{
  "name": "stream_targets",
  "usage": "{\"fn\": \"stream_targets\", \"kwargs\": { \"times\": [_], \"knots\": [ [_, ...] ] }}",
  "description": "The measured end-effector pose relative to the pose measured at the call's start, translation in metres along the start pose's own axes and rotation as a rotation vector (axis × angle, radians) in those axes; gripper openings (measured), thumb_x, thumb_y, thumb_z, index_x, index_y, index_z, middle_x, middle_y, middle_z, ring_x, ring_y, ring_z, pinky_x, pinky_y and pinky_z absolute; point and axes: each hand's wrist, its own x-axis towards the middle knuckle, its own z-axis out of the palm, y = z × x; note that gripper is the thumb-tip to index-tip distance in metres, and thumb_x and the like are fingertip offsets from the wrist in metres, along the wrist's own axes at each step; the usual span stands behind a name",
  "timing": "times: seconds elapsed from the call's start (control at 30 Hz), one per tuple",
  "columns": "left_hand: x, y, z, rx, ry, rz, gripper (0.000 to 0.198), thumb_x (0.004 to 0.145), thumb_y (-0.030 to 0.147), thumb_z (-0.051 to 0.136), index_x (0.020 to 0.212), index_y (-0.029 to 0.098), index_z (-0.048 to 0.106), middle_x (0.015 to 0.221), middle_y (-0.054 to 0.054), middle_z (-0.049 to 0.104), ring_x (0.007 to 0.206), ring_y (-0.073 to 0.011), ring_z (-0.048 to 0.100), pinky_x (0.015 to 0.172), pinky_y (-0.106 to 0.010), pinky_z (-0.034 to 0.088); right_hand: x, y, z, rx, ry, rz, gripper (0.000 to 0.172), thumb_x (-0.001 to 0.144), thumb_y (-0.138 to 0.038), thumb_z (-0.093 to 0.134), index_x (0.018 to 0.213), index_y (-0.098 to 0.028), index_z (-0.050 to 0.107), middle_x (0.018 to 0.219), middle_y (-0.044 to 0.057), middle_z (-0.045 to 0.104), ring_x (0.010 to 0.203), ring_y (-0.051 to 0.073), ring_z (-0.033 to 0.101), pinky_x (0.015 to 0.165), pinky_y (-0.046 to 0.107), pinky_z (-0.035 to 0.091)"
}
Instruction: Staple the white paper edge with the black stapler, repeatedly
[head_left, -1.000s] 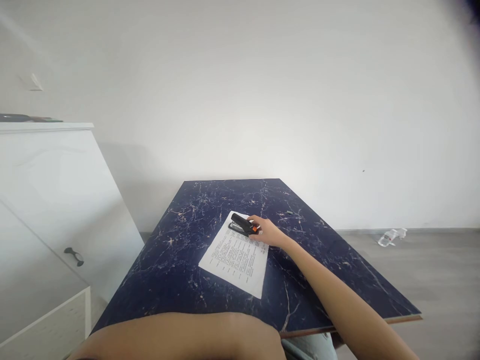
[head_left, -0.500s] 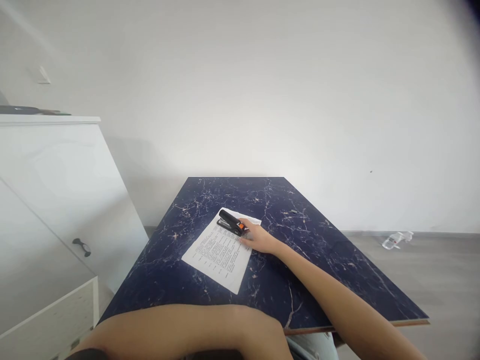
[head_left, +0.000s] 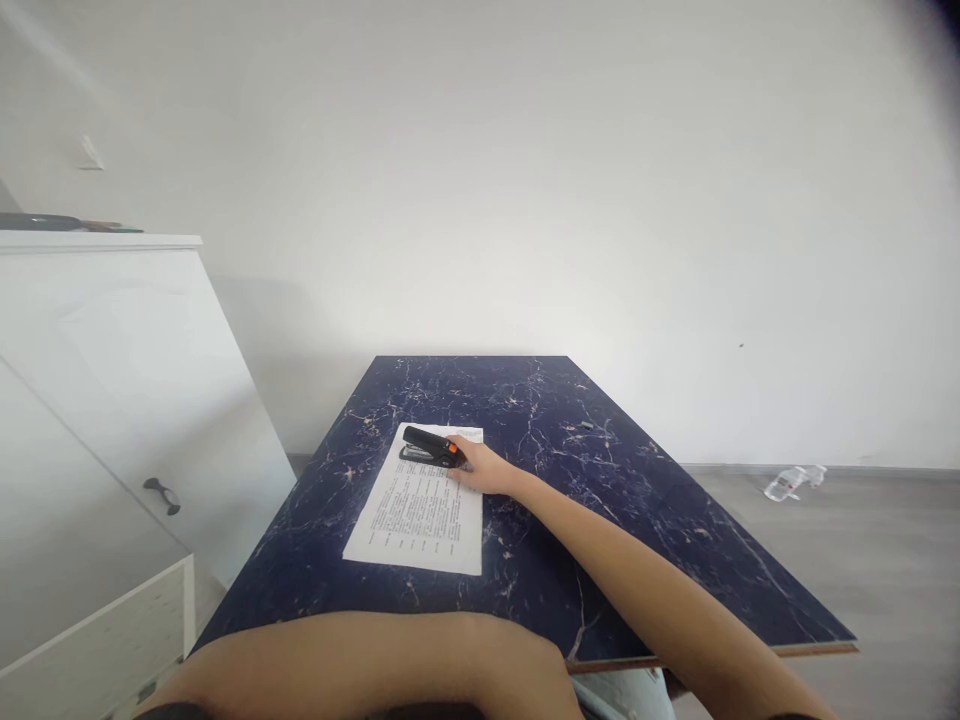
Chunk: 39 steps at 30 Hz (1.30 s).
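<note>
A black stapler (head_left: 429, 447) with an orange part at its rear end lies across the upper part of a printed sheet of paper (head_left: 420, 520). Its jaws point left and stand apart. My right hand (head_left: 484, 467) grips the orange rear end between thumb and fingers and also covers part of the sheet's right edge. My left forearm (head_left: 375, 650) crosses the bottom of the view along the near table edge; its hand is out of the picture.
The dark blue marbled table (head_left: 540, 550) reaches to a white wall. A white cabinet (head_left: 112, 400) with a dark handle (head_left: 163, 495) stands at the left. One small grey object (head_left: 587, 425) lies on the table. Clear plastic bottles (head_left: 793, 482) lie on the floor at the right.
My right hand and the stapler have moved left. The sheet has shifted left and turned, so its sides now run straighter toward me. My left forearm has hardly moved.
</note>
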Motion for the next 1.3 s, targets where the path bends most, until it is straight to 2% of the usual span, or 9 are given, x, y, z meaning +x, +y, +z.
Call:
{"fn": "stream_targets", "kwargs": {
  "times": [0.33, 0.5, 0.6, 0.73, 0.83, 0.9, 1.03, 1.2, 1.3],
  "knots": [
    [0.0, -0.001, -0.002, -0.064, -0.06, -0.091, 0.014, 0.073, 0.022, 0.06, 0.068, 0.027, 0.048, 0.068, 0.002, 0.062, 0.052, -0.0199, 0.059, 0.049, -0.031, 0.044, 0.023, -0.008, 0.018, 0.042, -0.016, -0.075, 0.063, 0.087, -0.029, 0.069, 0.145, -0.018, 0.047, 0.124, 0.013, 0.069, 0.109, 0.027, 0.067, 0.095, 0.039, 0.052],
    [-0.001, 0.003, -0.004, -0.046, -0.037, -0.069, 0.012, 0.072, 0.02, 0.061, 0.071, 0.027, 0.051, 0.069, 0.002, 0.062, 0.053, -0.0204, 0.058, 0.051, -0.032, 0.044, 0.023, -0.004, 0.001, 0.079, 0.087, -0.06, 0.055, 0.091, -0.034, 0.068, 0.143, -0.023, 0.053, 0.127, 0.01, 0.071, 0.11, 0.024, 0.069, 0.095, 0.036, 0.053],
    [-0.002, 0.009, -0.009, -0.032, 0.007, -0.025, 0.014, 0.07, 0.019, 0.061, 0.069, 0.026, 0.05, 0.067, 0.002, 0.062, 0.05, -0.0195, 0.056, 0.047, -0.031, 0.041, 0.014, 0.017, -0.038, -0.102, 0.362, 0.204, 0.03, 0.093, -0.021, 0.058, 0.122, -0.021, 0.068, 0.106, 0.008, 0.077, 0.095, 0.022, 0.072, 0.088, 0.033, 0.054],
    [0.0, 0.015, -0.016, -0.063, 0.024, -0.015, 0.014, 0.07, 0.018, 0.063, 0.066, 0.026, 0.051, 0.063, 0.002, 0.06, 0.045, -0.018, 0.053, 0.043, -0.03, 0.038, -0.033, 0.078, -0.104, -0.423, 0.703, 0.618, 0.029, 0.088, -0.012, 0.053, 0.107, -0.017, 0.074, 0.104, 0.012, 0.077, 0.103, 0.025, 0.07, 0.093, 0.034, 0.05],
    [0.005, 0.015, -0.017, -0.082, -0.034, 0.002, 0.018, 0.068, 0.017, 0.065, 0.058, 0.024, 0.053, 0.069, 0.001, 0.063, 0.044, -0.0167, 0.053, 0.039, -0.029, 0.035, -0.081, 0.129, -0.137, -0.487, 0.714, 0.849, 0.024, 0.086, -0.029, 0.068, 0.103, -0.016, 0.076, 0.105, 0.016, 0.076, 0.106, 0.03, 0.069, 0.096, 0.04, 0.049],
    [0.007, 0.015, -0.016, -0.088, -0.057, 0.016, 0.021, 0.066, 0.017, 0.067, 0.052, 0.023, 0.053, 0.076, 0.0, 0.067, 0.047, -0.0163, 0.056, 0.038, -0.028, 0.033, -0.104, 0.152, -0.147, -0.394, 0.658, 0.986, 0.038, 0.077, -0.046, 0.079, 0.102, -0.017, 0.077, 0.099, 0.016, 0.076, 0.099, 0.032, 0.07, 0.088, 0.04, 0.053],
    [0.008, 0.019, -0.018, -0.112, -0.037, -0.074, 0.024, 0.068, 0.018, 0.068, 0.049, 0.023, 0.055, 0.082, -0.001, 0.069, 0.056, -0.0172, 0.061, 0.04, -0.027, 0.034, -0.116, 0.17, -0.143, -0.417, 0.698, 0.988, 0.05, 0.069, -0.048, 0.084, 0.108, -0.017, 0.078, 0.103, 0.017, 0.074, 0.104, 0.034, 0.068, 0.087, 0.041, 0.053],
    [0.007, 0.025, -0.025, -0.076, -0.139, -0.073, 0.024, 0.072, 0.018, 0.066, 0.051, 0.023, 0.056, 0.09, -0.001, 0.07, 0.056, -0.0169, 0.06, 0.041, -0.028, 0.036, -0.105, 0.165, -0.128, -0.448, 0.754, 0.932, 0.025, 0.081, -0.033, 0.072, 0.098, -0.018, 0.081, 0.114, 0.02, 0.07, 0.107, 0.032, 0.067, 0.093, 0.041, 0.05],
    [0.008, 0.022, -0.02, -0.097, -0.091, -0.095, 0.023, 0.071, 0.018, 0.067, 0.051, 0.023, 0.056, 0.087, -0.001, 0.071, 0.054, -0.0172, 0.06, 0.04, -0.028, 0.035, -0.102, 0.16, -0.125, -0.416, 0.745, 0.885, 0.017, 0.082, -0.027, 0.068, 0.089, -0.018, 0.081, 0.104, 0.016, 0.074, 0.103, 0.03, 0.068, 0.092, 0.039, 0.05]
  ]
}}
